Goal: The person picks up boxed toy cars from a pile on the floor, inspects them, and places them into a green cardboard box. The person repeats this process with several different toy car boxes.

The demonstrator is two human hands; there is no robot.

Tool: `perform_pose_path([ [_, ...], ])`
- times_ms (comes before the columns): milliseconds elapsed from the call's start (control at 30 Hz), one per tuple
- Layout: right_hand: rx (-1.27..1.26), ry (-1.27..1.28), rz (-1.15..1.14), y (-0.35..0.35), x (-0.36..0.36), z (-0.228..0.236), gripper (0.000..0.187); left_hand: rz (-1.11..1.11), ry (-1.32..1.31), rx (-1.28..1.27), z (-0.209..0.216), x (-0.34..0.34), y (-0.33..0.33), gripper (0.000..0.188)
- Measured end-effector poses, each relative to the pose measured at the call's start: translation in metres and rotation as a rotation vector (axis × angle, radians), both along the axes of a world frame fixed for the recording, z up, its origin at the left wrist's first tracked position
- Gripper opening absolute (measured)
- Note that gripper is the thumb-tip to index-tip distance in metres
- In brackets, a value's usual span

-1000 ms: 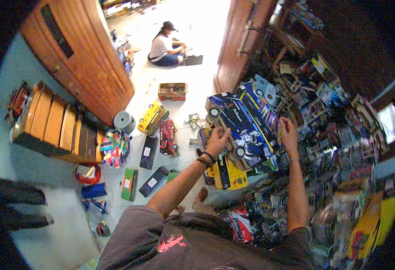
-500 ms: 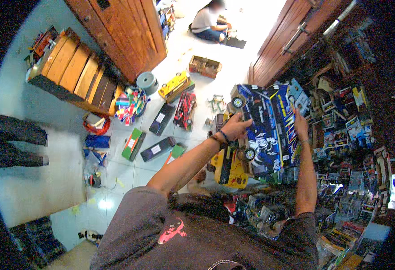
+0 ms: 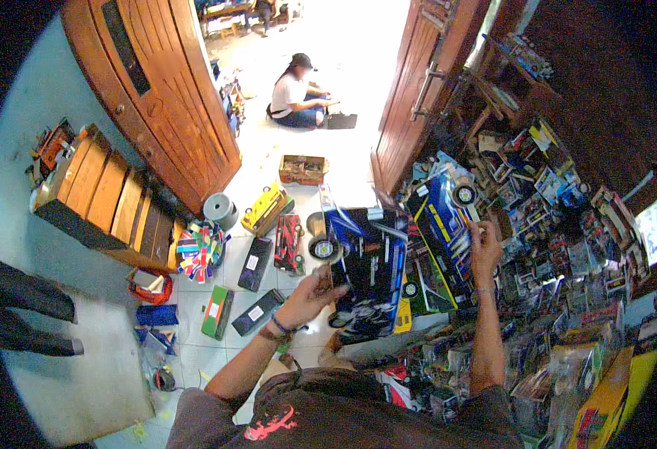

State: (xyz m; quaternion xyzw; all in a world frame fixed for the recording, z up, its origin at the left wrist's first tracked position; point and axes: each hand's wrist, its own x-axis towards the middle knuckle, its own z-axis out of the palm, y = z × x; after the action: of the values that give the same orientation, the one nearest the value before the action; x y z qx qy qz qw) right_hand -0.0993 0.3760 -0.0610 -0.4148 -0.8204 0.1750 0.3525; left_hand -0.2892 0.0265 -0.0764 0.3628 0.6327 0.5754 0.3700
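My left hand [image 3: 307, 301] is closed on the near edge of a large toy truck [image 3: 367, 258] with a black and dark blue printed body and black wheels. It is tilted in the air and partly blurred. My right hand [image 3: 484, 253] grips the outer side of a second toy truck [image 3: 439, 213], blue with yellow stripes and a wheel facing up. A gap shows between the two trucks. Below it are a green printed piece [image 3: 427, 278] and part of a yellow toy vehicle [image 3: 403, 318], mostly covered.
On the tiled floor lie a yellow toy truck [image 3: 264, 209], a red toy truck [image 3: 289, 243], dark boxes [image 3: 254, 263] and a green box [image 3: 217, 313]. A wooden toolbox [image 3: 303, 169] stands near the doorway, where a person [image 3: 296, 101] sits. Many wrapped toys [image 3: 523, 299] crowd the right side.
The two toy trucks, side by side before, have come apart, the black-and-blue one moving left with my left hand. My view has tilted up, showing more of the doorway.
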Motion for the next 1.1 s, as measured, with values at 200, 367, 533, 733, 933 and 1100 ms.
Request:
perform_pose_path([
  [200,0.533,0.0,0.038,-0.098,0.068,0.041,0.015,-0.174,0.344,0.117,0.005,-0.011,-0.117,0.025],
  [367,0.442,-0.049,0.009,-0.207,0.109,0.051,0.017,-0.467,0.327,0.096,-0.006,-0.019,-0.213,0.028],
  [533,0.33,-0.078,-0.203,-0.284,0.135,0.032,0.026,-0.533,0.348,0.016,-0.02,0.003,-0.268,0.033],
  [733,0.005,0.015,-0.375,-0.364,0.208,-0.031,0.032,-0.337,0.413,-0.056,-0.046,0.026,-0.267,0.025],
  [933,-0.256,-0.373,-0.636,-0.426,0.306,-0.13,0.042,-0.032,0.422,-0.136,-0.081,0.077,-0.247,0.022],
  [1100,-0.375,-0.422,-0.761,-0.458,0.355,-0.204,0.041,0.099,-0.092,-0.158,-0.139,0.142,-0.219,0.02],
])
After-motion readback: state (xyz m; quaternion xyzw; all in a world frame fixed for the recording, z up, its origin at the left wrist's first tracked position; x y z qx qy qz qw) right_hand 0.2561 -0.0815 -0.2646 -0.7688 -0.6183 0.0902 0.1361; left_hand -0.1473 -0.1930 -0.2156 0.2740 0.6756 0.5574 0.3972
